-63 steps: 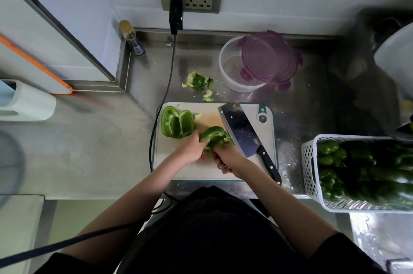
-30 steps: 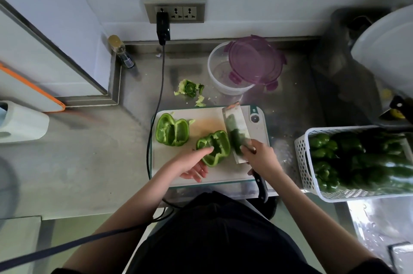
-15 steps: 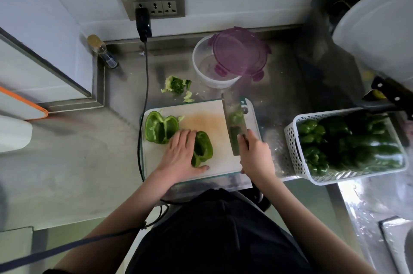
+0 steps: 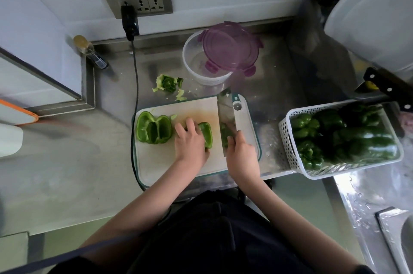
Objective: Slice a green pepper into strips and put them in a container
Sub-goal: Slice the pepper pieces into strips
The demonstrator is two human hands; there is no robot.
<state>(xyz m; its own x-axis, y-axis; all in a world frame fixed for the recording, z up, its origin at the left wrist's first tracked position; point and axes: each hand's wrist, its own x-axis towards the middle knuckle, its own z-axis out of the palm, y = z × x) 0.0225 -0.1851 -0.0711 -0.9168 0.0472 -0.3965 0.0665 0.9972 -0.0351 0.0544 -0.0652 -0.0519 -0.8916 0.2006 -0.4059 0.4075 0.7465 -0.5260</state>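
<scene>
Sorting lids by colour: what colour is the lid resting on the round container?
Translucent purple lid, seen in the head view.

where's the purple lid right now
In the head view the purple lid lies tilted across the rim of the clear round container, at the back of the steel counter, just beyond the cutting board's far right corner.
</scene>
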